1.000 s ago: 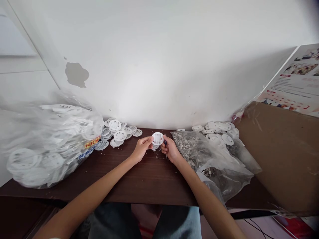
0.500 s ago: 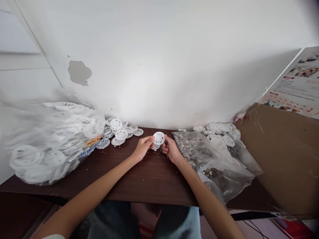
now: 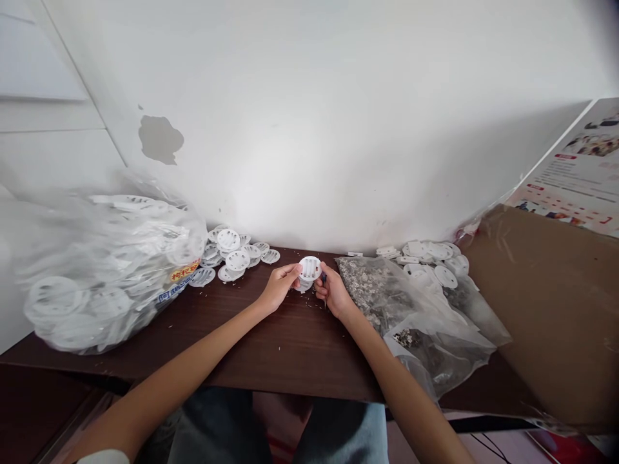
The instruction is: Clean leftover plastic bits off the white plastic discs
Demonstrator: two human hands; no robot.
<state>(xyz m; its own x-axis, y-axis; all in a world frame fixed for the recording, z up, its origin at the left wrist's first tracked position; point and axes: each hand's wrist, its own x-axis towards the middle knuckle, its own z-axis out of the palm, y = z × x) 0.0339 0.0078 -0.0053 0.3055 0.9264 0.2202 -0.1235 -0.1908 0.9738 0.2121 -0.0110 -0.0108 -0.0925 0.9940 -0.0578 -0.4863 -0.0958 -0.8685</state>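
A round white plastic disc with slots (image 3: 310, 267) is held up above the table, pinched at its left edge by my left hand (image 3: 281, 283). At the disc's right edge is my right hand (image 3: 333, 290), closed around a thin tool with a dark blue part (image 3: 324, 278). The tool is too small and covered to name its kind. Right behind and below the held disc shows part of another white disc (image 3: 304, 285). Whether my right fingers also grip the held disc, I cannot tell.
A clear bag of white discs (image 3: 111, 270) stands at the left, next to a loose disc pile (image 3: 236, 258). Right of my hands lie a bag of small metal pieces (image 3: 372, 283), more white pieces (image 3: 430, 254) and a cardboard sheet (image 3: 546, 303). Small scraps dot the brown table (image 3: 290, 354).
The view has shifted slightly. Both hands stay at the disc in nearly the same pose, with no clear change in what they hold.
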